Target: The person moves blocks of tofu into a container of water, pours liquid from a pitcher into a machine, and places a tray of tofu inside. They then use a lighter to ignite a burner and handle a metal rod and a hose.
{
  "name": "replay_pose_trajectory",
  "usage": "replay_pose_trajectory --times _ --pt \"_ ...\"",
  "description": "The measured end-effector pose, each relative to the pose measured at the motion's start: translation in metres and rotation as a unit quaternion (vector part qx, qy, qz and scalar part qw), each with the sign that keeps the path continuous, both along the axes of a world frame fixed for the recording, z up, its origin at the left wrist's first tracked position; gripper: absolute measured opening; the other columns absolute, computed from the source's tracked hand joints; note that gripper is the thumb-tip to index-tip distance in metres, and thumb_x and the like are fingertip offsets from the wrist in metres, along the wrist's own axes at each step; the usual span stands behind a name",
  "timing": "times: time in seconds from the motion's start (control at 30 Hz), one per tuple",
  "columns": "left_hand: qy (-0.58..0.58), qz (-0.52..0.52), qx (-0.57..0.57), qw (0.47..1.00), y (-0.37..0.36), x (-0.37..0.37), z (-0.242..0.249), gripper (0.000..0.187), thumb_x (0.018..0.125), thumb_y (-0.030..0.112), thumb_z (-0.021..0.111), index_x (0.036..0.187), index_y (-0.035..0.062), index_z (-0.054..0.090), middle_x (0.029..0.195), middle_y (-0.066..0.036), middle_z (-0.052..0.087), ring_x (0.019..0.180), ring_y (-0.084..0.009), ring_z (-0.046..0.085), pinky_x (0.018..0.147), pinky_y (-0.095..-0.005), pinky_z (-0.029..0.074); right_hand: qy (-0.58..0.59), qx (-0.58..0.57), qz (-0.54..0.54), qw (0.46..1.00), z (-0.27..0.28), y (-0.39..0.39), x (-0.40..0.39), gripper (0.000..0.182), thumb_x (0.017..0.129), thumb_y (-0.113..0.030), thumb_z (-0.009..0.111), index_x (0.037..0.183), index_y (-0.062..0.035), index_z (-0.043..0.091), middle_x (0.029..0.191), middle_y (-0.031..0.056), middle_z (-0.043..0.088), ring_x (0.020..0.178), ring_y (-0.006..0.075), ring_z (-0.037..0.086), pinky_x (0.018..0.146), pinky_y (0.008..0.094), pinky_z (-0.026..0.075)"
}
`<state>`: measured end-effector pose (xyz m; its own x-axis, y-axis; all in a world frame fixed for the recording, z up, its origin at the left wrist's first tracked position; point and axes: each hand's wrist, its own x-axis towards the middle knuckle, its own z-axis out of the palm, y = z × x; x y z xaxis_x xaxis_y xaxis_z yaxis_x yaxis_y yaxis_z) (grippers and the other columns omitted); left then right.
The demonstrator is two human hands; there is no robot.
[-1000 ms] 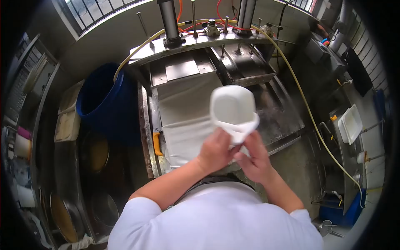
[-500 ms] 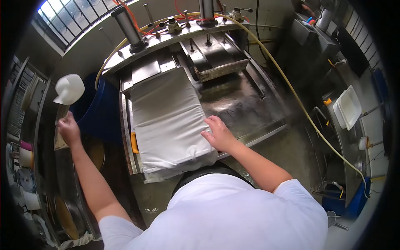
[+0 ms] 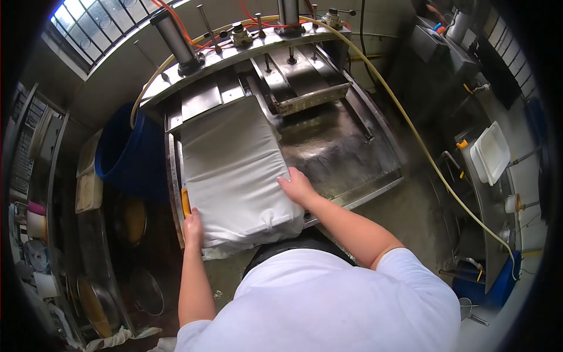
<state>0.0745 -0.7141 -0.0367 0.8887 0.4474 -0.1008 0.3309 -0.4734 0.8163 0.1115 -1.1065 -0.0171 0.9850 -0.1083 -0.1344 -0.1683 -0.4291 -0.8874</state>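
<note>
A block wrapped in pale wet-looking cloth lies on the left part of a metal press table. At its lower left edge is my left hand, just below an orange handle; its fingers are partly hidden, and I cannot make out what they hold. My right hand rests against the block's right edge, thumb on the cloth and the other fingers close together over the side. Folds of cloth hang at the block's near end.
A metal frame plate stands behind on the right, under upright cylinders. A blue barrel is at the left, beside a pale container. A yellow hose crosses the right side. White trays stand far right.
My left hand has let go of the white scoop, no longer seen, and moved right and down to the block's left edge. My right hand has shifted slightly left.
</note>
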Motion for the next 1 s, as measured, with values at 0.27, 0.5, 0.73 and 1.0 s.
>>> replay_pose_trajectory --times 0.27,0.5,0.73,1.0 --pt "-0.058 -0.012 0.05 0.997 -0.006 0.008 0.024 0.058 0.106 0.044 0.055 0.073 -0.0038 0.056 0.062 -0.009 0.05 0.06 -0.017 0.044 0.059 -0.0411 0.041 -0.077 0.004 -0.11 0.991 -0.012 0.016 -0.001 0.034 0.095 -0.02 0.06 0.122 0.0012 0.065 0.113 0.027 0.07 0.11 0.045 0.066 0.095 0.049 0.051" --pt "0.041 -0.012 0.084 0.996 0.052 0.245 0.016 0.064 0.102 0.052 0.053 0.091 -0.0083 0.07 0.089 -0.03 0.069 0.086 -0.0399 0.069 0.079 -0.0484 0.051 -0.055 -0.089 0.003 0.995 0.015 0.033 0.23 0.034 0.095 -0.025 0.062 0.119 -0.0012 0.067 0.112 0.0234 0.072 0.108 0.0439 0.066 0.092 0.0464 0.052" --pt "-0.199 -0.069 0.198 0.957 0.036 0.26 0.04 0.056 0.097 0.035 0.066 0.131 -0.0077 0.058 0.122 -0.032 0.064 0.117 -0.0483 0.06 0.101 -0.0498 0.048 -0.227 -0.11 -0.029 0.967 0.009 0.046 0.196 0.063 0.096 -0.03 0.065 0.144 0.0059 0.046 0.144 0.0306 0.05 0.132 0.0464 0.05 0.11 0.0476 0.043" --pt "0.025 -0.117 0.241 0.963 0.015 0.122 -0.061 0.048 0.093 0.025 0.063 0.129 -0.0064 0.056 0.119 -0.036 0.062 0.112 -0.0513 0.06 0.097 -0.0533 0.049 -0.099 -0.337 0.157 0.923 -0.039 0.05 0.055 0.072 0.09 -0.023 0.07 0.153 -0.0061 0.04 0.143 0.0261 0.049 0.131 0.0474 0.047 0.109 0.0563 0.042"
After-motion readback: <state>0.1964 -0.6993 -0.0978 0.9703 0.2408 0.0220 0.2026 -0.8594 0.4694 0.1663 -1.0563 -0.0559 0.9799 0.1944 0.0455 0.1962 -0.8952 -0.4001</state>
